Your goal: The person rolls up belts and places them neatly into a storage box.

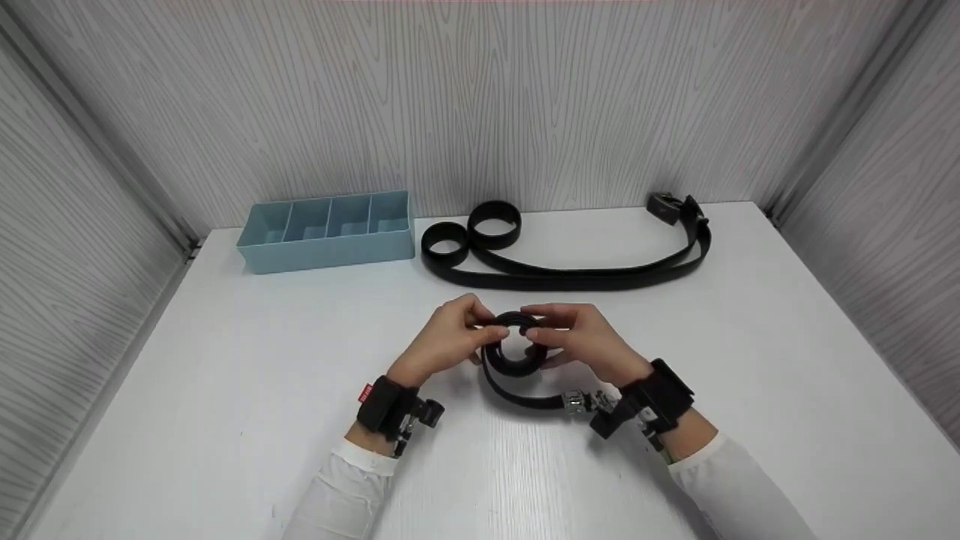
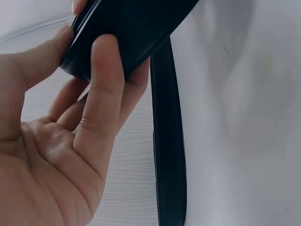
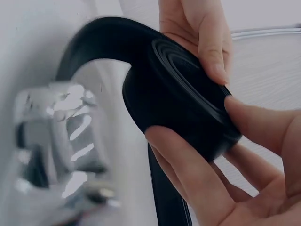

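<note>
A black belt [image 1: 516, 367] is rolled into a coil between my two hands, over the middle of the table. My left hand [image 1: 452, 334] grips the coil's left side, thumb on the inner rim and fingers around the outside. On the other side my right hand [image 1: 589, 337] holds it the same way, as the right wrist view of the coil [image 3: 174, 103] shows. A loose tail of the belt curves down and right to a shiny silver buckle [image 1: 575, 402], which looms blurred in the right wrist view. In the left wrist view, a black strap [image 2: 168, 141] lies beyond the fingers.
A blue tray [image 1: 330, 251] with several compartments stands at the back left. Behind the hands, a long black belt [image 1: 570, 281] lies on edge, with two curled loops at its left and a dark buckle [image 1: 694, 210] at its right. Pale panels enclose the white table [image 1: 225, 390].
</note>
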Demonstrator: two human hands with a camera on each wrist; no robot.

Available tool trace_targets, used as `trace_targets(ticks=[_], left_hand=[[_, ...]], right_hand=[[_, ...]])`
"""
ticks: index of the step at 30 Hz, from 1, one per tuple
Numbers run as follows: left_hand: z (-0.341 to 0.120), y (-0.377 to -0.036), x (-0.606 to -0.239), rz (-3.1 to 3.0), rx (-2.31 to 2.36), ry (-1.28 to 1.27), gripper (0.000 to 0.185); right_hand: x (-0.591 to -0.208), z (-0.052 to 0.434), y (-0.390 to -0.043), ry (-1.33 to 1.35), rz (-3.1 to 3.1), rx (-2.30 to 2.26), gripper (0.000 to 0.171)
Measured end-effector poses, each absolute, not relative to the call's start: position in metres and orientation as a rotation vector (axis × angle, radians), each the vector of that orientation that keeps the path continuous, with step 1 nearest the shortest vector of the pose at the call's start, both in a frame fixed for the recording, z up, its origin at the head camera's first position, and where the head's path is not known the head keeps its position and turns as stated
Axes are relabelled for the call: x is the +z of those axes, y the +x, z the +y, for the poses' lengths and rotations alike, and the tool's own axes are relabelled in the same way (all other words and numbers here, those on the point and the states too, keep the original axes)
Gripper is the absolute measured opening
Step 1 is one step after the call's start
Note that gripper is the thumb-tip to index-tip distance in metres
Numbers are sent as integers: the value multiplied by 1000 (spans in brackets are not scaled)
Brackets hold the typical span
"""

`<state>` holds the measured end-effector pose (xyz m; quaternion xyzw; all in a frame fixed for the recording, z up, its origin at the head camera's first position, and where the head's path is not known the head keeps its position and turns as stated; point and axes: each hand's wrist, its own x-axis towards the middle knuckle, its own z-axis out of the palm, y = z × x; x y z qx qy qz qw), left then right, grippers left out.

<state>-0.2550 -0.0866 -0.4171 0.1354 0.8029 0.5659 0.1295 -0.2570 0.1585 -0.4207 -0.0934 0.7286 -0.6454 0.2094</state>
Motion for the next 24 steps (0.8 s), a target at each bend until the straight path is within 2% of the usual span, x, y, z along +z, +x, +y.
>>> trace_targets(ticks=[7,18,24], left_hand=[[-87,-255,-418,2346,1671,361,21],[-90,-254,-414,2317,1515,522,19],[-88,-255,-417,2309,1614,445,23]], right_hand=[[-423,159,-258,-182,1977,-1909,50],[-418,162,-258,-350,2132,-1618,46],[-419,161,-258,-305,2072,-1758,48]])
